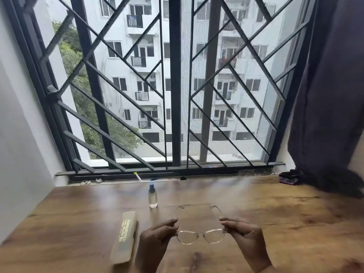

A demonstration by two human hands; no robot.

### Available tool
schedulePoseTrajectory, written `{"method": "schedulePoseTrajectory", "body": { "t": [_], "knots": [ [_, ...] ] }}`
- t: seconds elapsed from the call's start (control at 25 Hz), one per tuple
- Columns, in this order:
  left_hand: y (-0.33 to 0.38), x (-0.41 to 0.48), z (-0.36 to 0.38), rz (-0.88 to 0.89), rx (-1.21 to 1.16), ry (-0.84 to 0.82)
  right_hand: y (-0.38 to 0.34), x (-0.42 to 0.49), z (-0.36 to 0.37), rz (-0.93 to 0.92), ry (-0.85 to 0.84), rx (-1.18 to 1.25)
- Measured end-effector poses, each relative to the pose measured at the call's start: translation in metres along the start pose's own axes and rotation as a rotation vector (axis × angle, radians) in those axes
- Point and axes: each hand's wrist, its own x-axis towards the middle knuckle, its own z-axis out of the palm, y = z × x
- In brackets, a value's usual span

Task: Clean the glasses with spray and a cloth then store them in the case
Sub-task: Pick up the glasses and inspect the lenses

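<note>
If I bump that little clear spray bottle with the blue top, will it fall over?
Probably. The small clear spray bottle stands upright, tall and narrow, on the wooden table, so it likely tips easily. Its round body would probably roll. It looks light.

I cannot read the gold print on the case; it is too small and smeared. I cannot tell if the case is open or closed. The near edge cuts off both arms just past the left hand and the right hand. Their fingers pinch the glasses and hide the corners of the frame. The top of the spray bottle is blurry. Far right, a dark thing by the curtain is too fuzzy to name. The white bits on the far sill are too small to tell.
</note>
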Motion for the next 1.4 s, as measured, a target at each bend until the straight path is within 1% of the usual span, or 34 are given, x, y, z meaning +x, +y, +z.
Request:
{"method": "schedulePoseTrajectory", "body": {
  "t": [0.12, 0.24, 0.48, 0.84, 1.16, 1.4],
  "knots": [
    [-0.005, -0.022, 0.002, -0.018, 0.032, -0.069, 0.006, -0.015, -0.002, 0.032, -0.071, -0.079],
    [-0.011, -0.04, 0.006, -0.056, 0.029, -0.082, 0.013, -0.029, -0.003, 0.061, -0.107, -0.14],
    [-0.022, -0.055, 0.01, -0.06, 0.051, -0.122, 0.021, -0.045, 0.0, 0.106, -0.13, -0.159],
    [-0.028, -0.059, 0.015, -0.056, 0.074, -0.148, 0.024, -0.052, 0.002, 0.108, -0.149, -0.198],
    [-0.036, -0.071, 0.013, -0.072, 0.122, -0.247, 0.025, -0.059, 0.002, 0.146, -0.164, -0.214],
    [-0.033, -0.074, 0.013, -0.053, 0.129, -0.232, 0.023, -0.062, 0.001, 0.148, -0.176, -0.223]
  ]
}}
